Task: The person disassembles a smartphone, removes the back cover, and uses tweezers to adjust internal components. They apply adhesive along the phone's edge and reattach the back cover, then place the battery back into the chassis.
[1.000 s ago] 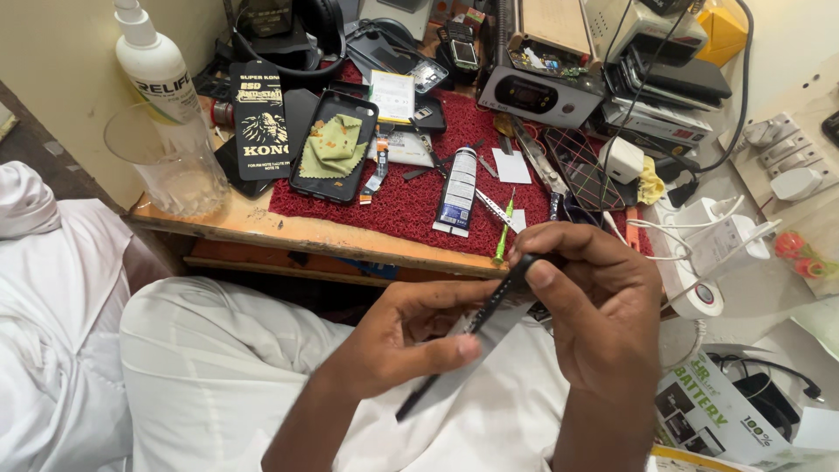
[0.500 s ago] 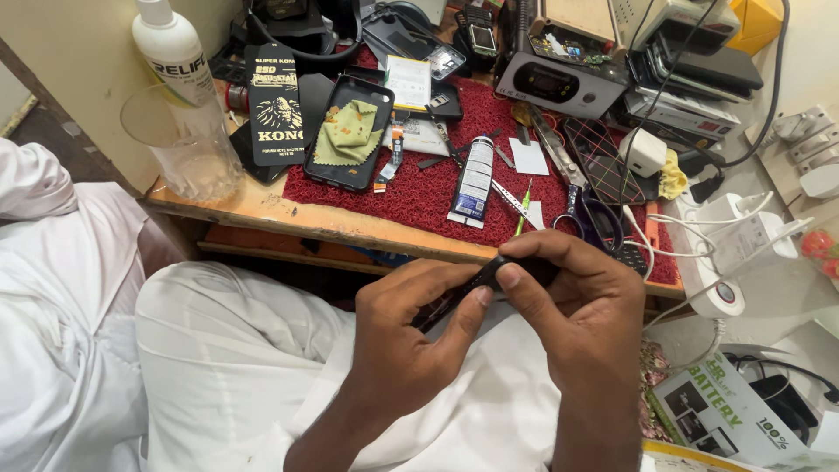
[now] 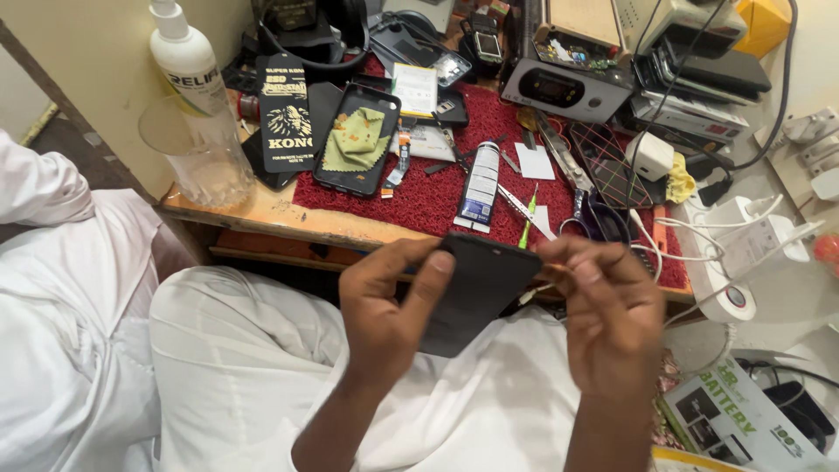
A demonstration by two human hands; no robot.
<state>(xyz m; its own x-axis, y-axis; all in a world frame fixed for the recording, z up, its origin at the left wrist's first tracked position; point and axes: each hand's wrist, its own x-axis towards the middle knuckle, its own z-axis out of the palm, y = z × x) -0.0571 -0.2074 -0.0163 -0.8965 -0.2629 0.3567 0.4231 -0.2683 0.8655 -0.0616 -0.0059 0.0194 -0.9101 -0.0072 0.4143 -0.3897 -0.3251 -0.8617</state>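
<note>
Head view: left hand (image 3: 384, 310) holds a dark phone (image 3: 479, 288) over the lap, thumb on its face, grip closed round its lower left edge. Right hand (image 3: 607, 319) pinches sth thin & pale at the phone's right edge, fingers curled tight. Behind, wooden table (image 3: 262, 212) w/ red mat (image 3: 437, 203), scissors (image 3: 581, 210), glass (image 3: 197, 153).

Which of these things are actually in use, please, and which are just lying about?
In use: left hand, right hand, dark phone.
Lying about: glass, white bottle, tube, scissors, phone with green cloth, red mat.
</note>
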